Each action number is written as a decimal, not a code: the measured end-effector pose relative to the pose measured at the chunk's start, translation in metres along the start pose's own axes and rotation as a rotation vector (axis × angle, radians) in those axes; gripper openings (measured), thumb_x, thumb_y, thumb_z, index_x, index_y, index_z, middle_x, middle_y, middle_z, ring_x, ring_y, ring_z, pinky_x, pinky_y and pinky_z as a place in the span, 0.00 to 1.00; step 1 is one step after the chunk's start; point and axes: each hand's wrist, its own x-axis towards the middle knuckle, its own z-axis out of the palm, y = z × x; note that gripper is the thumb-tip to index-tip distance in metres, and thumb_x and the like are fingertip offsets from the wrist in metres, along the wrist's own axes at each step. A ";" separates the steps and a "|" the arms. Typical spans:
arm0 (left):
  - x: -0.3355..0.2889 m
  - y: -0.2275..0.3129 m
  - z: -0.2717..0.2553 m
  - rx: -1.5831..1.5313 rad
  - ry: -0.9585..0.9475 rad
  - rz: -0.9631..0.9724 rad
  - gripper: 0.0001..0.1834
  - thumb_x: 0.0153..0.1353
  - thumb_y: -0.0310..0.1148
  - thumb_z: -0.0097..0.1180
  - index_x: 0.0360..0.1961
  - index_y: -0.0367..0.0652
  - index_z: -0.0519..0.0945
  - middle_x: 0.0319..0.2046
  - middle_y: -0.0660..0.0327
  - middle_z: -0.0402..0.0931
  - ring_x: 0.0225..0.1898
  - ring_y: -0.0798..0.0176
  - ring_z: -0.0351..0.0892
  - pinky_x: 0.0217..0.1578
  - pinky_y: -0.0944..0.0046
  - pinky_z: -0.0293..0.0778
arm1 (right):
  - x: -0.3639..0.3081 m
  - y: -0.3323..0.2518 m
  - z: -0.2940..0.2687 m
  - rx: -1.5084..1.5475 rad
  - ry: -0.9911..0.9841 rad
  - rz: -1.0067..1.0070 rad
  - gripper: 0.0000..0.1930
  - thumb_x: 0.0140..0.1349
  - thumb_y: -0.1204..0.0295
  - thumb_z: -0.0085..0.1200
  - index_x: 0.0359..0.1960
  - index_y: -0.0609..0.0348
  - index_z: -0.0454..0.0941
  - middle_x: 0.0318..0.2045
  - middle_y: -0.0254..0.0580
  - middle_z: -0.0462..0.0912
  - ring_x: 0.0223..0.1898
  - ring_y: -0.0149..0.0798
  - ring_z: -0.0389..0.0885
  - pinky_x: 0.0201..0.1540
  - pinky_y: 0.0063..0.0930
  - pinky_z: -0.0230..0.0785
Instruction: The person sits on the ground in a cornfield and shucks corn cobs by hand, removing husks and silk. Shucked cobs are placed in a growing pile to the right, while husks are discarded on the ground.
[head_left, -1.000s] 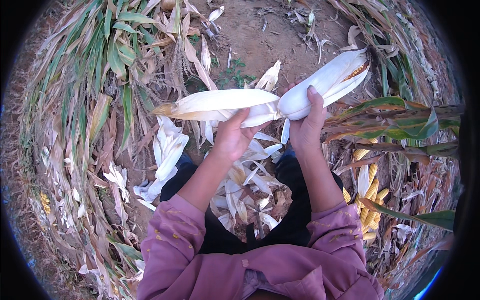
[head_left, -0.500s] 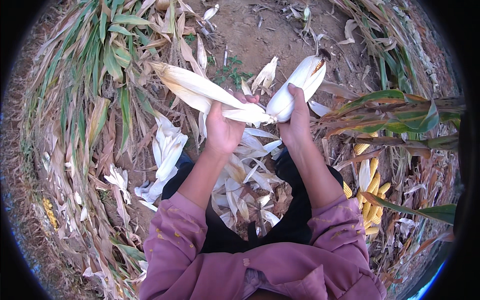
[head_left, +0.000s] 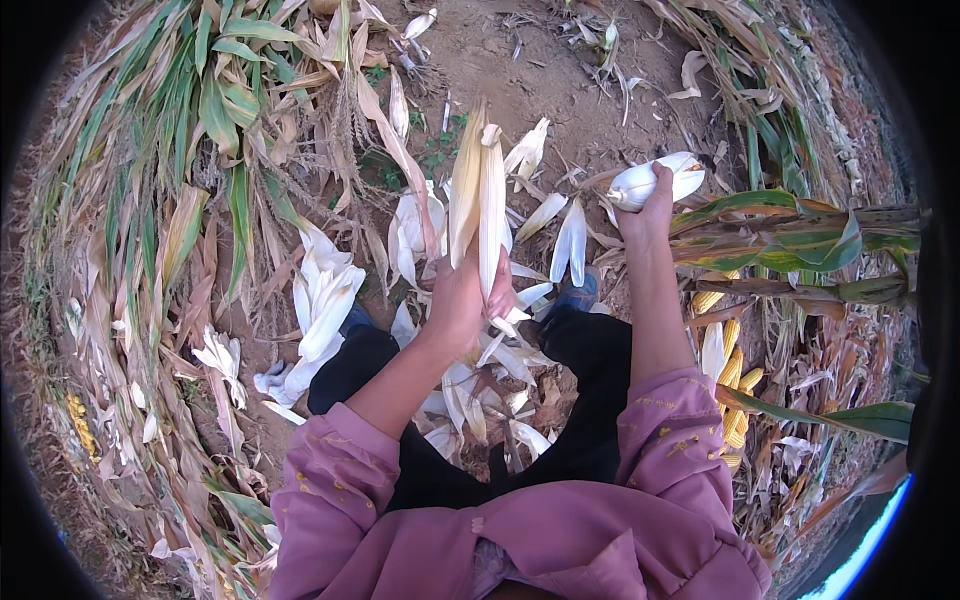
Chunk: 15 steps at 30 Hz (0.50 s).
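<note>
The left hand [head_left: 468, 300] is grasping a strip of pale husk [head_left: 478, 195] that stands upright above it. The right hand [head_left: 648, 205] is clenched around a white ear of corn [head_left: 655, 180], well apart to the right.

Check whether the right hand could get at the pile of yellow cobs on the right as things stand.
Probably not yet: the right hand is full, gripping a white husked ear, and green stalks lie between it and the yellow cobs.

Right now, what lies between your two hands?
In the head view, loose pale husks on bare soil lie between the left hand and the right hand.
</note>
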 end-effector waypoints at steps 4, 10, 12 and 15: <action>0.018 -0.005 -0.013 0.390 0.261 0.101 0.38 0.56 0.41 0.60 0.61 0.36 0.56 0.54 0.47 0.64 0.58 0.57 0.64 0.59 0.55 0.58 | -0.016 0.008 0.009 0.009 -0.313 0.341 0.21 0.53 0.63 0.59 0.44 0.62 0.68 0.33 0.46 0.76 0.34 0.43 0.77 0.38 0.37 0.76; 0.031 0.018 -0.022 0.284 0.250 0.114 0.33 0.61 0.43 0.53 0.62 0.36 0.59 0.56 0.51 0.64 0.58 0.58 0.64 0.57 0.57 0.59 | -0.089 0.034 0.028 -0.508 -0.706 0.258 0.25 0.55 0.63 0.56 0.48 0.70 0.68 0.35 0.47 0.79 0.34 0.38 0.81 0.39 0.30 0.76; 0.032 0.020 -0.017 0.168 0.189 0.103 0.32 0.62 0.43 0.52 0.62 0.38 0.60 0.55 0.53 0.66 0.57 0.59 0.65 0.56 0.58 0.61 | -0.101 0.043 0.028 -0.688 -0.737 0.135 0.25 0.54 0.66 0.56 0.50 0.68 0.68 0.37 0.45 0.79 0.37 0.37 0.80 0.42 0.30 0.74; 0.028 0.023 -0.007 0.028 0.055 0.062 0.31 0.60 0.39 0.52 0.62 0.39 0.60 0.54 0.57 0.66 0.55 0.61 0.67 0.55 0.58 0.63 | -0.110 0.053 0.024 -0.756 -0.815 0.020 0.35 0.50 0.67 0.62 0.58 0.66 0.60 0.48 0.45 0.73 0.49 0.36 0.73 0.52 0.29 0.66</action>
